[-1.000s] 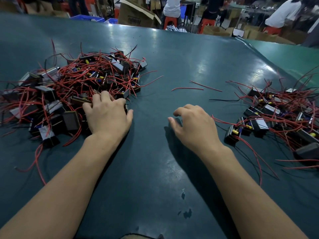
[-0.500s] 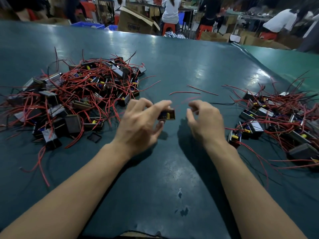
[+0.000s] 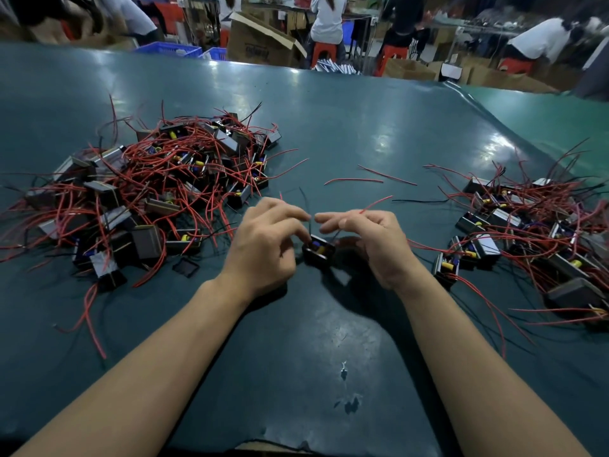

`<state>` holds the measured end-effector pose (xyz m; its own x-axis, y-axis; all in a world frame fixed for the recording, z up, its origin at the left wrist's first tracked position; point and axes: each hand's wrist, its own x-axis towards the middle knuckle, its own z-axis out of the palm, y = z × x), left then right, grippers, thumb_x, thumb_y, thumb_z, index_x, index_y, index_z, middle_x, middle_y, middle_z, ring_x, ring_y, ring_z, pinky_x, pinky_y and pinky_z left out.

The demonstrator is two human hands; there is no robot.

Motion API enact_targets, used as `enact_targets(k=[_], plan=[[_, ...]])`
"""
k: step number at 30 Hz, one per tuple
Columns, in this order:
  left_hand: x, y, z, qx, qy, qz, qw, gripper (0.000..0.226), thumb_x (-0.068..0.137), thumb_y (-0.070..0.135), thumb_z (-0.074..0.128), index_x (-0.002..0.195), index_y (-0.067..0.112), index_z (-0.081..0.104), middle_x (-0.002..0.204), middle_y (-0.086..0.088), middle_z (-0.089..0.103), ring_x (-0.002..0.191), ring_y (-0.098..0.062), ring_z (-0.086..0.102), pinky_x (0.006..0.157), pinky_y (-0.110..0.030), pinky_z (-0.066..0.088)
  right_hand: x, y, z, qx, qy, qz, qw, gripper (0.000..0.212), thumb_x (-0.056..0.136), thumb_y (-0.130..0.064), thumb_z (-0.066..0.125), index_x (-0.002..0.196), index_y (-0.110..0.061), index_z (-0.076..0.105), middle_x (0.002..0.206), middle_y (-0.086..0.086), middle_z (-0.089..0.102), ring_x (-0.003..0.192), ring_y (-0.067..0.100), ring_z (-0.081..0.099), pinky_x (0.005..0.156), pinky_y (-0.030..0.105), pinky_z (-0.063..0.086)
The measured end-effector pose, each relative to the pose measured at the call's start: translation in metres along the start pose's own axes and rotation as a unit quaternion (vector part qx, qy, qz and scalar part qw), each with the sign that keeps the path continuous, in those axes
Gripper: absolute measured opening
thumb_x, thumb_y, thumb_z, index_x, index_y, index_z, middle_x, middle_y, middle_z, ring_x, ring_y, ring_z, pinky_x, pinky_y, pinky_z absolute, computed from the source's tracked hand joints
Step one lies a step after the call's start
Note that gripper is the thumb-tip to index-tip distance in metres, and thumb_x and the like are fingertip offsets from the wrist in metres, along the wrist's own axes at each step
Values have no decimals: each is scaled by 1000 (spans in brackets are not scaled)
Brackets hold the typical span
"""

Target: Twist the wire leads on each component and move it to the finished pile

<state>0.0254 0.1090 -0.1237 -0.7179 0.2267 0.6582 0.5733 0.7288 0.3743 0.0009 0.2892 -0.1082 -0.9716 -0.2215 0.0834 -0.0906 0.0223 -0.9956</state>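
Note:
A small black box component (image 3: 318, 251) with a yellow and blue part inside sits between my hands at the table's middle. My left hand (image 3: 268, 244) curls around its left side and pinches a thin dark lead rising from it. My right hand (image 3: 369, 240) pinches a red lead (image 3: 377, 202) that sticks up and to the right. A big pile of components (image 3: 158, 192) with red wires lies to the left. A smaller pile (image 3: 534, 232) lies at the right.
Loose red wire pieces (image 3: 354, 180) and a black wire (image 3: 420, 201) lie on the green table (image 3: 313, 341) beyond my hands. A small black square lid (image 3: 186, 267) lies near the left pile. Seated people, cardboard boxes and red stools stand past the far edge.
My left hand took a component from the left pile and brought it to the centre. Both hands closed in on it, lowered it, and now pinch its leads.

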Motion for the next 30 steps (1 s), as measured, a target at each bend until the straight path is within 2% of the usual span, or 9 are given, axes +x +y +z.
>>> enact_targets(k=[3, 7, 10, 13, 16, 20, 23, 26, 30], plan=[[1, -13, -2, 190, 82, -119, 971, 14, 72, 9, 58, 81, 12, 69, 93, -6, 65, 92, -33, 56, 78, -41, 41, 0, 7, -7, -56, 33, -13, 998, 22, 79, -9, 55, 71, -9, 76, 86, 3, 76, 79, 18, 67, 68, 30, 47], [-1, -34, -8, 357, 6, -317, 879, 35, 75, 34, 64, 100, 10, 60, 106, -15, 56, 101, -35, 47, 81, -45, 36, 6, 21, -7, -160, 134, -36, 977, 27, 90, -11, 58, 67, -15, 72, 58, -8, 66, 49, 6, 57, 56, 30, 45], [-1, -48, -10, 346, -7, -276, 897, 44, 79, 37, 62, 116, 13, 59, 124, -9, 56, 112, -33, 43, 86, -45, 36, 6, 24, -6, -181, 135, -61, 972, 29, 88, -26, 58, 62, -17, 69, 62, -4, 68, 53, 15, 61, 59, 39, 51], [9, -51, -8, 351, -72, -260, 897, 55, 90, 51, 48, 135, 19, 50, 141, 3, 50, 123, -27, 36, 93, -45, 32, 3, 24, -4, -207, 191, -120, 952, 38, 87, -32, 56, 60, -9, 69, 51, -2, 60, 46, 15, 53, 50, 30, 43], [11, -42, -9, 330, -66, -259, 905, 45, 91, 53, 46, 120, 22, 61, 125, 5, 60, 119, -26, 37, 94, -47, 28, 1, 22, -6, -213, 245, -135, 936, 39, 93, -25, 57, 62, -5, 68, 47, -11, 56, 44, 8, 49, 50, 23, 37], [-1, -11, -16, 314, -38, -161, 935, 22, 83, 42, 62, 82, 21, 67, 94, 7, 67, 114, -26, 43, 97, -48, 22, -3, 22, -3, -266, 253, -151, 918, 36, 94, -17, 60, 64, 0, 67, 61, 5, 64, 55, 18, 56, 56, 32, 44], [-12, 13, -17, 252, -66, -94, 961, 24, 76, 37, 72, 69, 15, 67, 90, 3, 68, 102, -30, 55, 86, -43, 36, -11, 18, -2, -248, 259, -173, 917, 18, 90, -10, 62, 74, -6, 70, 73, 2, 70, 62, 13, 62, 58, 30, 48], [-26, 24, -18, 170, -71, -106, 977, 23, 76, 32, 77, 68, 14, 64, 84, -1, 66, 80, -30, 59, 70, -42, 46, -22, 15, -1, -190, 201, -167, 946, 18, 80, -7, 53, 84, -18, 67, 74, 0, 71, 67, 19, 68, 57, 38, 54], [-32, 31, -25, 108, -73, -106, 986, 24, 72, 33, 80, 83, 19, 63, 79, 5, 66, 82, -24, 60, 75, -41, 44, -26, 14, -4, -183, 120, -165, 962, 37, 65, -2, 43, 85, -19, 69, 73, 1, 72, 70, 16, 70, 65, 31, 57]])
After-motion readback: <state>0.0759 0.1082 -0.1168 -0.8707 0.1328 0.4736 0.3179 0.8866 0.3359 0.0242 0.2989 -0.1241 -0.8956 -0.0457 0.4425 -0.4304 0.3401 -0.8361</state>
